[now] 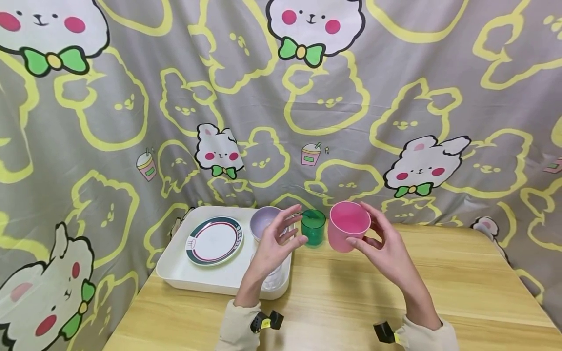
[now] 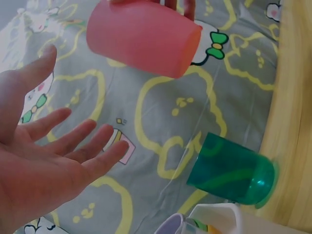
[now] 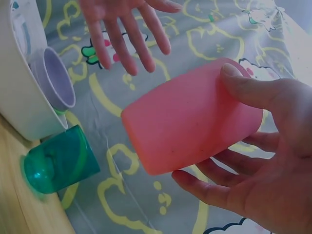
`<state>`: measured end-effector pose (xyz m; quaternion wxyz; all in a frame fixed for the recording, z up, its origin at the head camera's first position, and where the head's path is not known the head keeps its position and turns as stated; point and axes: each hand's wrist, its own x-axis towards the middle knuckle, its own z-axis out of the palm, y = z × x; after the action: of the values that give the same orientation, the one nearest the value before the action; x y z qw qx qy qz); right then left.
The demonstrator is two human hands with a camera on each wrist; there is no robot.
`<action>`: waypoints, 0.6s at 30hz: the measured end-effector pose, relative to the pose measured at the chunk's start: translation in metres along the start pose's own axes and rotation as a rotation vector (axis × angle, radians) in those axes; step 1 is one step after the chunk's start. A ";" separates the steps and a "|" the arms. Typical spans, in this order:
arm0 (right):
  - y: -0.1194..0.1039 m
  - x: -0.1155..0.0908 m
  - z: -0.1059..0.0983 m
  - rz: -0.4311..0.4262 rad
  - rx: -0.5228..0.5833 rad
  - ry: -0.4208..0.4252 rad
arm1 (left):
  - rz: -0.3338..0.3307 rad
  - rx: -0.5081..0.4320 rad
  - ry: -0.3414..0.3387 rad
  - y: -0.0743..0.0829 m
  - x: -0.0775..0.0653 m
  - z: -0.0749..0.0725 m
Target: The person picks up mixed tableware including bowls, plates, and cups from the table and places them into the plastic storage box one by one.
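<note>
My right hand (image 1: 388, 248) grips a pink cup (image 1: 344, 236) by its side, thumb in front and fingers around the back. In the right wrist view the pink cup (image 3: 190, 122) is held above the table, apart from other things. Fingers spread, my left hand (image 1: 274, 239) holds nothing; it hovers over the right part of the white tray, near a green see-through cup (image 1: 313, 234). That green cup (image 2: 229, 170) stands upright on the table beside the tray. In the left wrist view the left hand (image 2: 58, 156) is apart from both cups.
A white tray (image 1: 175, 280) on the left of the wooden table (image 1: 461, 292) holds a plate with a dark green rim (image 1: 215, 241), a purple bowl (image 1: 263, 217) and a clear item (image 1: 274, 280) partly hidden by the left arm. A patterned grey curtain (image 1: 254, 102) hangs behind.
</note>
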<state>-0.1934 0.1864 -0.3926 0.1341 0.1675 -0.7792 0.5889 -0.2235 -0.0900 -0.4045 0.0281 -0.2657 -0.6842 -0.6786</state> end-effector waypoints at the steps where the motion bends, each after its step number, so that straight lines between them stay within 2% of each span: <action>1: -0.001 0.000 0.001 -0.002 0.007 -0.007 | 0.003 -0.003 -0.010 0.000 0.000 0.000; 18: -0.014 -0.005 0.011 -0.016 0.063 -0.116 | -0.002 -0.101 -0.130 0.005 0.000 0.015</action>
<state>-0.1835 0.1730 -0.3850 0.0881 0.2119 -0.7655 0.6011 -0.2169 -0.0759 -0.4013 -0.0306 -0.3096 -0.6499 -0.6934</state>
